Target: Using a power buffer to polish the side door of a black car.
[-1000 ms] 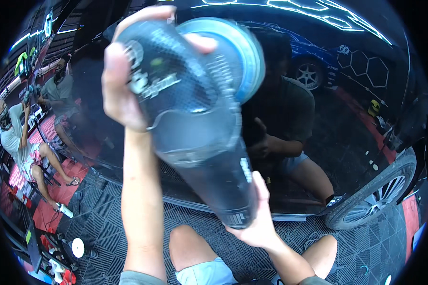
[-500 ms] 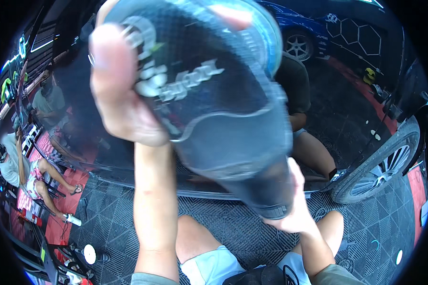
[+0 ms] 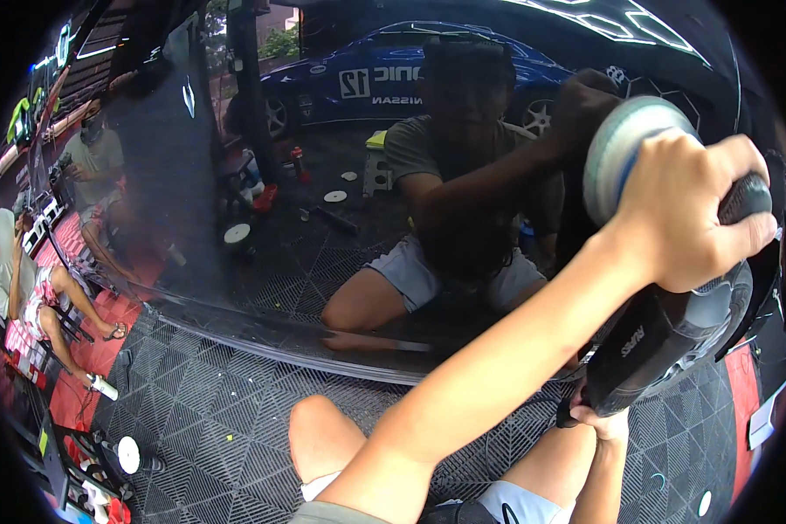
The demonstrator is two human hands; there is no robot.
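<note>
My left hand (image 3: 686,210) grips the head of a black polisher (image 3: 637,345), its fingers wrapped over the top. The left arm crosses in front of me to the right. My right hand (image 3: 604,421) is closed around the lower end of the polisher's body. A round, pale foam pad (image 3: 633,157) on the polisher faces the glossy black car panel (image 3: 262,192). Whether the pad touches the panel I cannot tell. My arms, knees and the polisher stand before the panel, which mirrors me and a blue car.
Black ribbed floor tiles (image 3: 210,410) lie below the panel, with red ones at both sides. At the left, a seated person (image 3: 26,279) holds a white bottle (image 3: 105,387) low down. Near the lower left stands a round white pad (image 3: 129,454); a small white disc (image 3: 705,504) lies at lower right.
The polisher has swung from close in front of me, upper middle, to the right side. Its pad now faces the panel. Both hands have kept their hold, and the view has shifted.
</note>
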